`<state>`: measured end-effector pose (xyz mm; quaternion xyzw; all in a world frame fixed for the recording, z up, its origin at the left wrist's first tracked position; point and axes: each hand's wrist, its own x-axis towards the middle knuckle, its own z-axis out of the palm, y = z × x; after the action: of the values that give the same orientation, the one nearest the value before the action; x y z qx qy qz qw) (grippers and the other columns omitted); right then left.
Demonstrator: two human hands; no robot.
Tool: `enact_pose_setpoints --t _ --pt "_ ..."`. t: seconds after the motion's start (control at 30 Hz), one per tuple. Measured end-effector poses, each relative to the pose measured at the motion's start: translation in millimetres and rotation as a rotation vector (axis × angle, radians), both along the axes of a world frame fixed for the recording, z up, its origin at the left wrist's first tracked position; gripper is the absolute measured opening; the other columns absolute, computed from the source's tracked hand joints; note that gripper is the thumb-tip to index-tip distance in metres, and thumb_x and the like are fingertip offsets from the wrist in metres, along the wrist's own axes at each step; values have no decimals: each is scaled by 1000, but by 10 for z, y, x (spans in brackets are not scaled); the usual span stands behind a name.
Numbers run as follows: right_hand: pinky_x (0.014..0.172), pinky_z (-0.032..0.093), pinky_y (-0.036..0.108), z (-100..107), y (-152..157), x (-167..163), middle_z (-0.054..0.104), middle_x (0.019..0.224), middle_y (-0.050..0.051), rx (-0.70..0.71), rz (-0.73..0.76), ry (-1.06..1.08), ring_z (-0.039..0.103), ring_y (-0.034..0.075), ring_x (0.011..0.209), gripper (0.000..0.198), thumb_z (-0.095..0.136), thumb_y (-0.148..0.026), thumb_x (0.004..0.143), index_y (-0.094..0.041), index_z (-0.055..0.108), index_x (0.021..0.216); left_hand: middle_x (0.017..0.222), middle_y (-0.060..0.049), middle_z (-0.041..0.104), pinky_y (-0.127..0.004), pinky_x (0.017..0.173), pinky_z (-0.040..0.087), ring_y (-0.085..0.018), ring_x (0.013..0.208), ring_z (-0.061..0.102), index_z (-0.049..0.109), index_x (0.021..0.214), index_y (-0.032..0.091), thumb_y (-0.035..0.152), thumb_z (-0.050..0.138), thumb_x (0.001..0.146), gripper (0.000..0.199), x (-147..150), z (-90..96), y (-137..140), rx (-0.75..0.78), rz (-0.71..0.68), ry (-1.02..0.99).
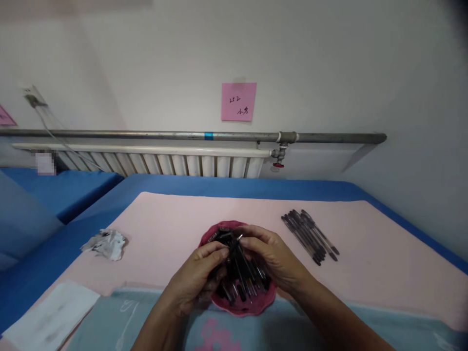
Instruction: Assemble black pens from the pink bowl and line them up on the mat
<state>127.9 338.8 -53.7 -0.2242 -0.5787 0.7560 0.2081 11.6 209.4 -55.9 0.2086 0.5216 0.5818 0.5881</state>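
Note:
Both of my hands are over a scalloped dark-pink basket [244,312] filled with black and clear pen parts [241,282]. My left hand [197,270] is closed, thumb and fingers pinching a small black pen part [234,246] above the heap. Close against it, my right hand [268,251] is closed too, its thumb and forefinger at the silver-tipped end of the same dark piece. Whether this is one part or two is hard to make out. To the right lies a row of capped black pens [305,236] on the pink mat.
A crumpled plastic wrapper [106,243] lies on the left of the pink mat [168,219]. A smudged white sheet [51,317] is at the near left. Teal cloth [120,317] runs along the near edge. Behind the blue-covered table stand a radiator [193,163] and a pipe [157,135].

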Motion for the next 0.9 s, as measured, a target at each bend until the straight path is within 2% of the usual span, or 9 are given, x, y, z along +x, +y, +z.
enact_pose_setpoints --t 0.1,0.2,0.27,0.4,0.5,0.9 --pt "57 36 25 -19 -4 -5 59 63 -2 -13 -35 -6 48 10 56 18 72 -32 66 -18 67 77 51 8 40 -17 32 6 -1 33 19 47 79 21 42 59 78 24 -6 -11 7 3 -1 14" --pt "54 33 24 -28 -14 -9 55 56 -4 -36 -33 -3 43 9 51 19 72 -32 66 -19 67 78 51 8 39 -18 32 6 -2 33 19 47 79 21 41 58 79 23 -2 -20 7 3 3 25" --pt "56 35 25 -27 -22 -11 58 60 -3 -37 -25 13 46 10 54 22 71 -31 64 -18 68 82 51 8 39 -18 33 6 -2 33 20 47 78 21 41 58 79 23 4 -22 5 -2 12 26" --pt "59 36 26 -11 -28 -13 58 61 -3 8 -65 1 47 11 56 18 71 -32 66 -18 66 76 52 8 40 -18 32 5 -2 33 19 47 78 21 42 58 79 24 7 -12 8 -5 12 33" --pt "60 37 27 -5 -26 -14 59 63 -2 23 -35 -2 49 12 58 19 70 -31 66 -18 67 80 52 7 40 -18 33 5 -2 33 20 48 79 21 42 58 79 23 2 -6 10 -9 15 32" --pt "60 38 26 -14 -24 -14 60 65 -2 -21 -55 -5 49 11 58 18 72 -31 64 -18 67 76 52 8 39 -19 33 5 -2 33 18 47 77 21 44 57 79 25 -3 -23 4 -1 2 45"
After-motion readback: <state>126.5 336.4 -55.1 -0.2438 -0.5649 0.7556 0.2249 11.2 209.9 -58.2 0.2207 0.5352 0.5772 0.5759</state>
